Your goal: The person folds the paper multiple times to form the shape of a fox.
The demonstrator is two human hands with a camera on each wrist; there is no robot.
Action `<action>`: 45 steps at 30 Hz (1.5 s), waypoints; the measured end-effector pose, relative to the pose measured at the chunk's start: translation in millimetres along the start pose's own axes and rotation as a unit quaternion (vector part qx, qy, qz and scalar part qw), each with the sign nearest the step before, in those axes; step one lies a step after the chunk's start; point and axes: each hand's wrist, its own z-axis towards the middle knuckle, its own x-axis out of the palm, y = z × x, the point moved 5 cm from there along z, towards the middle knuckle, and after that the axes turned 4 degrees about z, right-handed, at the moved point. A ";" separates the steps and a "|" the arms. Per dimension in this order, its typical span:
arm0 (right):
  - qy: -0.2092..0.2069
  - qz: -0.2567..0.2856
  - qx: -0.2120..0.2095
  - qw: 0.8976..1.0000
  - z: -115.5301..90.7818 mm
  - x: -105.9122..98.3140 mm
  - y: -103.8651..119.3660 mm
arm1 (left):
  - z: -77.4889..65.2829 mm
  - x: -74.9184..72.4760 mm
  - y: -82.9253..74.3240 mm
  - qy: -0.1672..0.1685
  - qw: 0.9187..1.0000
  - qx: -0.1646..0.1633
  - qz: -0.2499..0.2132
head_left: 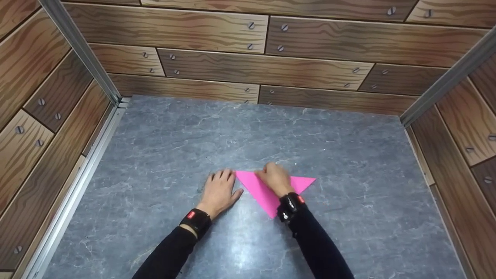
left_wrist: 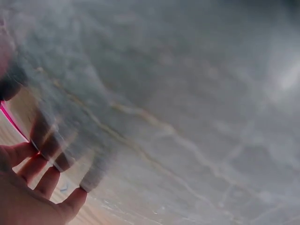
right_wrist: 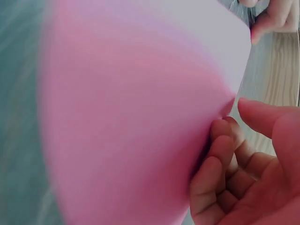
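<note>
A pink sheet of paper [head_left: 260, 193], folded into a triangle, lies on the grey surface with its long edge away from me and a point toward me. My right hand [head_left: 276, 179] rests on the long edge near its middle, fingers curled. In the right wrist view, the curled fingers [right_wrist: 206, 183] touch the edge of the paper [right_wrist: 126, 117], while the thumb stands apart from them. My left hand [head_left: 220, 190] lies palm down with fingers spread, its index fingertip right at the paper's left corner.
The marbled grey tabletop [head_left: 174, 139] spreads around the paper. Wood-patterned panels [head_left: 217, 31] with printed screws stand at the back and both sides. Metal rails [head_left: 83, 170] run along the left edge and up the back corners.
</note>
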 end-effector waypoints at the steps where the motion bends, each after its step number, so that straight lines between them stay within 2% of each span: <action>1: 0.002 -0.003 0.002 1.000 1.0 2.1 3.4 | -0.2 -0.2 -0.8 0.000 1.000 0.001 0.000; 6: -0.001 0.003 0.037 0.999 2.9 -0.1 0.0 | -1.0 -1.0 -3.3 -0.002 1.000 0.004 -0.003; 12: 0.006 0.034 0.062 0.998 3.3 -17.6 -22.5 | -0.6 -2.2 -1.5 0.002 1.000 0.000 -0.001; 17: 0.008 0.026 0.081 0.996 0.5 -33.6 -41.4 | -1.2 -3.5 0.2 -0.006 1.000 0.001 -0.002; 22: -0.001 0.027 0.073 0.997 -2.9 -45.4 -57.5 | -1.2 -3.3 0.4 -0.015 1.000 0.001 -0.002; 28: -0.007 0.037 0.071 0.997 -7.7 -60.5 -85.0 | -1.3 -3.4 0.0 -0.003 1.000 -0.001 -0.010; 33: -0.024 0.026 0.069 0.997 -13.5 -76.8 -107.0 | -1.6 -3.1 1.8 0.006 1.000 -0.006 -0.008; 40: -0.019 0.039 0.081 0.996 -22.0 -94.8 -134.4 | -0.8 -1.4 -0.4 0.010 1.000 -0.003 -0.010; 45: -0.016 0.062 0.085 0.994 -22.9 -102.0 -145.0 | 0.6 -2.8 -2.1 0.009 1.000 -0.003 -0.009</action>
